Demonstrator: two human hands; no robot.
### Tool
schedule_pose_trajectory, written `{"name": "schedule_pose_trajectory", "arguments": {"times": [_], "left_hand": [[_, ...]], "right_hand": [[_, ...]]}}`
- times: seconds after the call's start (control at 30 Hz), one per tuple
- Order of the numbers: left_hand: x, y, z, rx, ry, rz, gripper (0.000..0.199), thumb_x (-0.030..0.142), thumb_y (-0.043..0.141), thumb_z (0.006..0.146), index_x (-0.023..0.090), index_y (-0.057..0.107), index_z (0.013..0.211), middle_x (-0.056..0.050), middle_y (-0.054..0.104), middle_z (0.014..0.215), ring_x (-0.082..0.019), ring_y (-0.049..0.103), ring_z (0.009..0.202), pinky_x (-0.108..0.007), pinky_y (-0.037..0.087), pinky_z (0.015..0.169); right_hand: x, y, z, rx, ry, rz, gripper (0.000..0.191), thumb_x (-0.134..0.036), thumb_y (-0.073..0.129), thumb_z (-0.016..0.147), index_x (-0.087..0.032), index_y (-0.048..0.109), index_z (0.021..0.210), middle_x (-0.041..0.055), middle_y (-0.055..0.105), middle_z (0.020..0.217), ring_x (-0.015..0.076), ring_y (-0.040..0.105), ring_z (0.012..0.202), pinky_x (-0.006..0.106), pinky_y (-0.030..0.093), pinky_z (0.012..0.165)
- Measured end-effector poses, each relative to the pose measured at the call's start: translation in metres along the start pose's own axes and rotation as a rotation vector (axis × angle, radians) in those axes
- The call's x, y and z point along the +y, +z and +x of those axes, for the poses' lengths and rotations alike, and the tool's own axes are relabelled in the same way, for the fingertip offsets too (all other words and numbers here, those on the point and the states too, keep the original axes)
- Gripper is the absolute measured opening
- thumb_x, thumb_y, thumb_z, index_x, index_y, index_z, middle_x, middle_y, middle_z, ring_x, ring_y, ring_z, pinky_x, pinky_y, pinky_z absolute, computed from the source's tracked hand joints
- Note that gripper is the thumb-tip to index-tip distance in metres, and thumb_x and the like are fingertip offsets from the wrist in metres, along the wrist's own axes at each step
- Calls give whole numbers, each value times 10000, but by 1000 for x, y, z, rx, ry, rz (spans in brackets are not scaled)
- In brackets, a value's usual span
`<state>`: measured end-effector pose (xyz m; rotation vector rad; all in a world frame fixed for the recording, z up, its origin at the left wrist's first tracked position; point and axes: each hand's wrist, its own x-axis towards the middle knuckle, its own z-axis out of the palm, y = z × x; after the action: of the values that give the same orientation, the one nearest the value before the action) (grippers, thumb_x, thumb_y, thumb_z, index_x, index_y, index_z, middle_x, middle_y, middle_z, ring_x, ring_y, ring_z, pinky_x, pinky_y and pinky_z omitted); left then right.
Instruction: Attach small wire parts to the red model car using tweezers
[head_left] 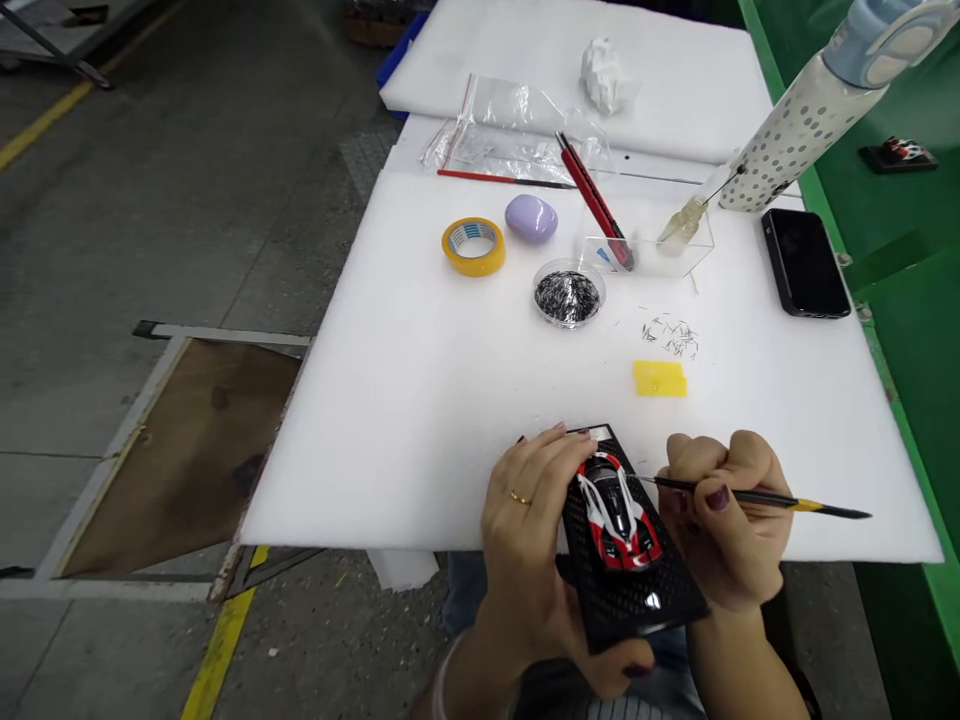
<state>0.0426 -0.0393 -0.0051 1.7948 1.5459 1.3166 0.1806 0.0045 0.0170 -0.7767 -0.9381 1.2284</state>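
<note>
Head: hands [527, 525] curled round base [616, 608], brush [774, 499]

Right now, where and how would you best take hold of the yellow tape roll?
I'd pinch the near part of the yellow tape roll from above, thumb in the hole, fingers outside: it lies flat with an open centre. The purple rounded object sits close on the right, so avoid that side.

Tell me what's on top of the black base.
A red, white and black model car sits on the black base, with a small pale patch near the far end. The left hand covers part of one edge; the surface beneath the car is hidden.
</note>
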Motion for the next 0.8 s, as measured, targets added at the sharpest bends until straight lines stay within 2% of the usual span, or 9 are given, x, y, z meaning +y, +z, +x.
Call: {"name": "schedule_pose_trajectory", "arguments": {"times": [0.13, 0.23, 0.43, 0.57, 0.8], "left_hand": [[-1, 1, 1, 10, -6, -9, 441, 380, 435, 930, 203, 583, 1306, -77, 681, 1278, -259, 564, 1291, -450, 371, 1145], [-1, 1, 0, 29, 1, -24, 488, 464, 442, 923, 205, 586, 1310, -81, 683, 1269, -267, 568, 1282, -453, 381, 1136], [-2, 2, 0, 26, -14, -22, 402, 372, 474, 953, 215, 594, 1303, -58, 684, 1271, -247, 565, 1285, -442, 378, 1141], [-3, 2, 0, 29, -16, -16, 373, 378, 475, 985, 223, 594, 1303, -47, 686, 1271, -242, 572, 1282, -433, 385, 1139], [-3, 1, 0, 36, -27, -17, 388, 348, 481, 947, 216, 601, 1291, -49, 692, 1265, -261, 576, 1279, -451, 387, 1140]], "right_hand": [[1, -4, -3, -85, 31, -2, 199, -202, 715, 895, -224, 555, 780, -31, 547, 599, 119, 435, 529, 253, 340, 473], [1, -6, -4, -102, 30, 2, 176, -186, 703, 900, -220, 564, 797, -30, 553, 610, 118, 427, 537, 261, 342, 494], [3, -6, -6, -94, 40, 11, 163, -166, 699, 898, -210, 570, 810, -32, 542, 617, 115, 405, 552, 264, 317, 504], [3, -6, -6, -94, 43, 12, 154, -164, 693, 904, -207, 572, 820, -32, 540, 621, 114, 397, 559, 262, 312, 508], [2, -4, -7, -73, 41, -24, 148, -194, 698, 892, -224, 579, 810, -33, 521, 601, 125, 383, 541, 272, 315, 501]]}}
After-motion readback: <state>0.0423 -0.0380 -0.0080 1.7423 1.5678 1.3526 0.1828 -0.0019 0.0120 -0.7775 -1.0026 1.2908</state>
